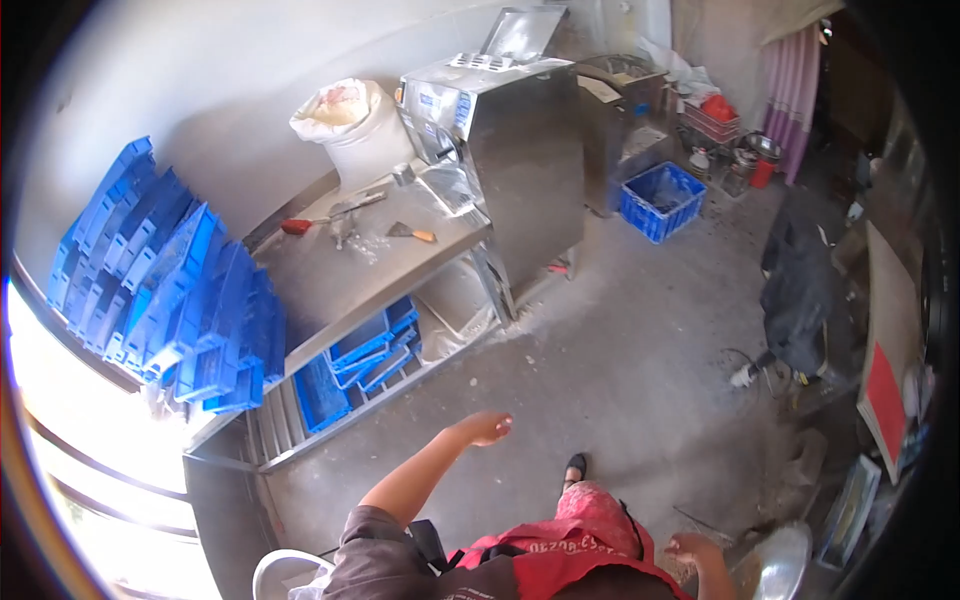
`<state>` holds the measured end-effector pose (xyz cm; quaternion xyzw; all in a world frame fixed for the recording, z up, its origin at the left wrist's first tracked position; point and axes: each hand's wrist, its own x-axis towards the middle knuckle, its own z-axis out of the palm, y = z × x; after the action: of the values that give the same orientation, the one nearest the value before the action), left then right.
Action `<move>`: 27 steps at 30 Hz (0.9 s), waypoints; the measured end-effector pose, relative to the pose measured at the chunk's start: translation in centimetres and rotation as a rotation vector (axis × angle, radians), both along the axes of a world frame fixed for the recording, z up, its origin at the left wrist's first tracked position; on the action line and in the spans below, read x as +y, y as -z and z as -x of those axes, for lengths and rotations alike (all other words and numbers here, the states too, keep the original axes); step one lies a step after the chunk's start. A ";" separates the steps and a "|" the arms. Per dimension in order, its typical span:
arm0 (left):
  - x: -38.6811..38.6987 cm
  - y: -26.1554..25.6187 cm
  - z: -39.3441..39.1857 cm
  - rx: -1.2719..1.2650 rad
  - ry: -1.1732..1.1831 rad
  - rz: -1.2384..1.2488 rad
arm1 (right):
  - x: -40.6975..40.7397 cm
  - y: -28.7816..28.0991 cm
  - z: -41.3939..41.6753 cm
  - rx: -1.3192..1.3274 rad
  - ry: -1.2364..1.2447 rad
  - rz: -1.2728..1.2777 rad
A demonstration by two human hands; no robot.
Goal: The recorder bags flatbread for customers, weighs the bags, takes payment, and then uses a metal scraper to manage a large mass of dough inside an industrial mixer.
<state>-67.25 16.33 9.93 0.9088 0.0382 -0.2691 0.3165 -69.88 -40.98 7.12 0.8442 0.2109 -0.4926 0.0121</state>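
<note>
My left hand [486, 428] hangs over the concrete floor, with its fingers loosely bent and nothing visible in them. It is nearest to the steel table [322, 270], apart from it. Low at the right, my right hand [686, 549] is beside my red apron [577, 536]; its inner side is hidden. On the tabletop lie a scraper with an orange handle [411, 232], a red-handled tool [297, 226] and a small metal cup [403, 174]. A large steel machine [529, 165] stands at the table's far end, next to an open white sack of pale powder [360, 135].
Blue plastic trays [172, 277] are stacked on the table's left end, and more trays [375, 341] lie on its lower shelf. A blue crate [663, 201] sits on the floor. Boards [889, 360], a dark-draped object [799, 292] and a metal basin [776, 566] stand at the right.
</note>
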 end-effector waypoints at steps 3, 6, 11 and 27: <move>7.1 -0.9 -5.6 -0.069 -0.167 -0.124 | 6.1 -1.8 -11.1 -0.269 0.073 -0.275; 16.2 0.6 -11.8 -0.246 -0.599 -0.235 | 12.1 -3.0 -23.1 -0.451 -0.006 -0.428; 25.4 0.1 -24.3 -0.580 -0.886 -0.308 | 19.3 -8.0 -37.6 -0.491 -0.105 -0.461; 36.0 4.1 -41.7 0.339 -0.708 -1.342 | 12.7 1.8 -58.0 -0.023 0.451 0.011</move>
<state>-25.50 52.37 5.88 0.7861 0.5289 -0.2065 -0.2443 -11.92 -28.30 5.30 0.8755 0.0140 -0.4744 -0.0911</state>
